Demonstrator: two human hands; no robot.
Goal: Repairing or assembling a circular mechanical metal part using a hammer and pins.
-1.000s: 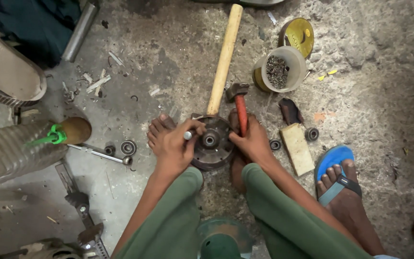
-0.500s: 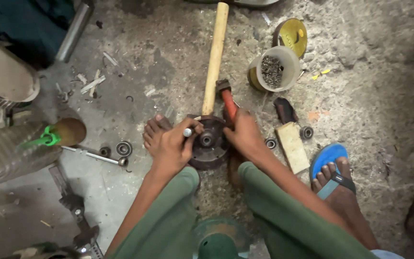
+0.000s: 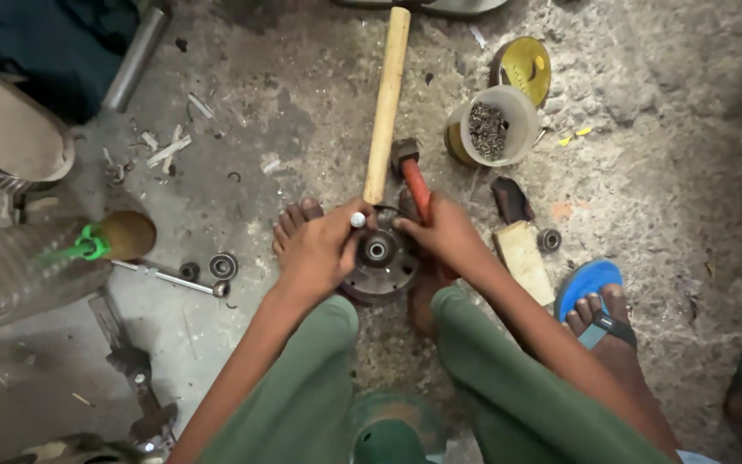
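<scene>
Left hand (image 3: 324,249) pinched a small silver bolt (image 3: 357,220) at the rim of the round metal hub (image 3: 380,262), on the concrete floor (image 3: 663,172) between the feet. Right hand (image 3: 444,232) clamped on the red-handled tool (image 3: 414,185), touching the hub's far edge. Wooden-handled hammer (image 3: 386,103) lay just beyond.

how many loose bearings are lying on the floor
3 that I can make out: two side by side left of the left hand, a small one and a larger one, and one right of the wooden block. Others may be hidden.
</scene>
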